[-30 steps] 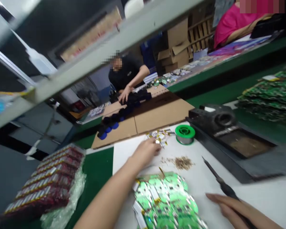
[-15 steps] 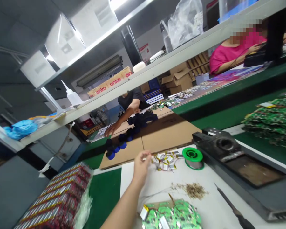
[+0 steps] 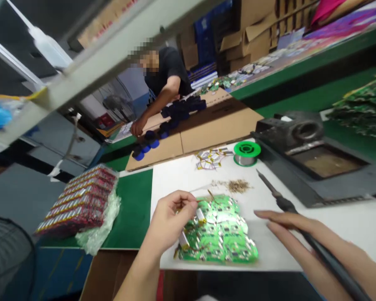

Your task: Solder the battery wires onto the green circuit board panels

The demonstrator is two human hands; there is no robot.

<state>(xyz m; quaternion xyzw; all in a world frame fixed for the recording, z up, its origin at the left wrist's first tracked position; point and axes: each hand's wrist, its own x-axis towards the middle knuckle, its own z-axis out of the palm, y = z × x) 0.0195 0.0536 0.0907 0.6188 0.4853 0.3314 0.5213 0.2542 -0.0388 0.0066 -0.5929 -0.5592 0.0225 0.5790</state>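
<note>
My left hand (image 3: 172, 221) is closed in a pinch over the left edge of a green circuit board panel (image 3: 225, 238). A thin reddish battery wire (image 3: 202, 201) shows at its fingertips, and a small silver battery (image 3: 201, 216) with a yellow edge sits just below them. Another silver battery (image 3: 184, 241) lies on the panel's left side. To the right, my right hand (image 3: 316, 246) is around the dark handle of a soldering iron (image 3: 285, 204), index finger stretched out. The iron's tip points up and left, towards the solder spool (image 3: 247, 154).
Loose small batteries (image 3: 211, 159) and a heap of brown bits (image 3: 238, 186) lie behind the panel. A soldering station (image 3: 316, 159) stands at right, stacked battery packs (image 3: 81, 200) at left. Across the table, a co-worker's hand (image 3: 139, 125) is near blue-black cylinders (image 3: 150, 140) on cardboard.
My left hand has come back from the loose batteries to the panel. My right hand has entered at the soldering iron. The view has tilted down.
</note>
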